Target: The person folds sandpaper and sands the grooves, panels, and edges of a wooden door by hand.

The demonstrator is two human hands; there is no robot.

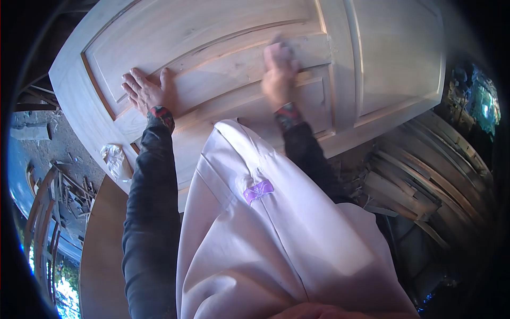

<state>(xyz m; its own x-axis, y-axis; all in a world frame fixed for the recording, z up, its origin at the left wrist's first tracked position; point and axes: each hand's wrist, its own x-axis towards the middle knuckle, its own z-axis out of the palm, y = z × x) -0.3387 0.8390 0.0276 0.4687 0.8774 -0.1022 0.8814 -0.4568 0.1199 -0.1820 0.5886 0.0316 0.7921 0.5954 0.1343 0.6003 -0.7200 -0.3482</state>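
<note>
A pale wooden panel door (223, 69) with raised mouldings lies in front of me. My left hand (147, 93) rests on it, palm down with the fingers spread, across the edge of a recessed panel. On the rail between two panels, my right hand (280, 72) is closed and smeared by motion. Something dark shows at its fingertips, too blurred to name; the hand hides the rest. A crumpled clear plastic bag (117, 162) sits at the door's left edge, below my left hand.
Stacked wooden strips and boards (419, 175) stand to the right, below the door. Wood scraps (74, 191) litter the ground at left, near a curved brown board (103, 244). My white apron (276, 228) hangs close against the door's near edge.
</note>
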